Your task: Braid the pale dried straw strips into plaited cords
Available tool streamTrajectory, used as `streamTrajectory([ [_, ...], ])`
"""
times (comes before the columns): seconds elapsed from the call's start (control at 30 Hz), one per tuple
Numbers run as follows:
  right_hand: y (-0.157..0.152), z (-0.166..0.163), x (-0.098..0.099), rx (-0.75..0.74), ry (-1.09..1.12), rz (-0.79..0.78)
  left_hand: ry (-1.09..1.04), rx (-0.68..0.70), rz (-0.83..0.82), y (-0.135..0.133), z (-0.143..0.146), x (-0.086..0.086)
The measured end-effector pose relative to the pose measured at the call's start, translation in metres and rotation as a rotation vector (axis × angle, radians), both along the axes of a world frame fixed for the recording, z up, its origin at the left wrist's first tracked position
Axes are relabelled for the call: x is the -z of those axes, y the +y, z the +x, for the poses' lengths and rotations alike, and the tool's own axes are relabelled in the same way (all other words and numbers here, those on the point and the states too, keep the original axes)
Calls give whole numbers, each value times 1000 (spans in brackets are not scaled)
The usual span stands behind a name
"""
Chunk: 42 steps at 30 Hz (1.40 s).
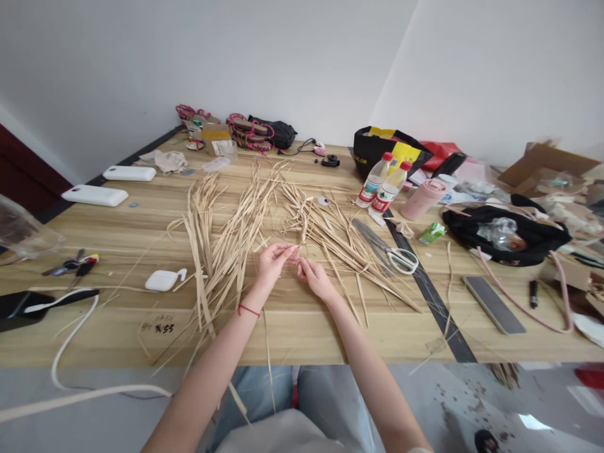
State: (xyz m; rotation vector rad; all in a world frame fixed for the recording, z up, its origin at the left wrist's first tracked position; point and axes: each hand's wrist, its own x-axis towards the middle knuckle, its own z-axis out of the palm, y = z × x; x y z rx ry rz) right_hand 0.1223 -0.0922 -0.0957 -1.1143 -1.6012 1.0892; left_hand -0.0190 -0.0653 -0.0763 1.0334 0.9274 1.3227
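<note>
A pale wooden table [117,233] carries loose dried straw strips [226,245] at its middle. Right of the straw lie white-handled scissors [399,257] and two water bottles [382,185]; left of it, an earbud case [163,280] and two white power banks [111,185].

A long wooden table [117,233] with a pale grain top fills the view, its far edge pushed into a corner where two plain white walls [283,56] meet. A dark baseboard [141,150] runs along the left wall, beside a dark red panel [19,170]. Below the table's near edge lies a grey floor [472,402], speckled with debris. Soft, even light falls throughout.
</note>
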Motion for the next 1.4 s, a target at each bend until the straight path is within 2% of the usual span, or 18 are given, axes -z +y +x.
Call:
streamTrajectory([
  [0.27, 0, -1, -2, 22, -19, -16, -28, 22, -21, 3, -1, 3],
  [0.4, -1, 13, -8, 55, -212, 0, -58, -50, -56, 4, -3, 3],
  [0.6, -2, 32, -15, -72, -554, 74, -113, -131, -98, 7, -8, 5],
  [0.83, -9, 28, -18, -167, -697, 101, -128, -179, -108, 10, -13, 6],
  [0.97, -12, 27, -17, -112, -775, 61, -135, -186, -117, 10, -13, 5],
  [1.07, -13, 30, -22, -163, -606, 30, -116, -187, -119, 10, -13, 4],
  [1.17, -16, 32, -33, -195, -220, -21, -79, -159, -115, 9, -13, 4],
  [1.27, -15, 33, -37, -71, 156, -71, -15, -92, -87, 6, -11, 2],
  [1.4, -9, 30, -28, 89, 393, -129, 106, 45, 14, 0, -5, -2],
])
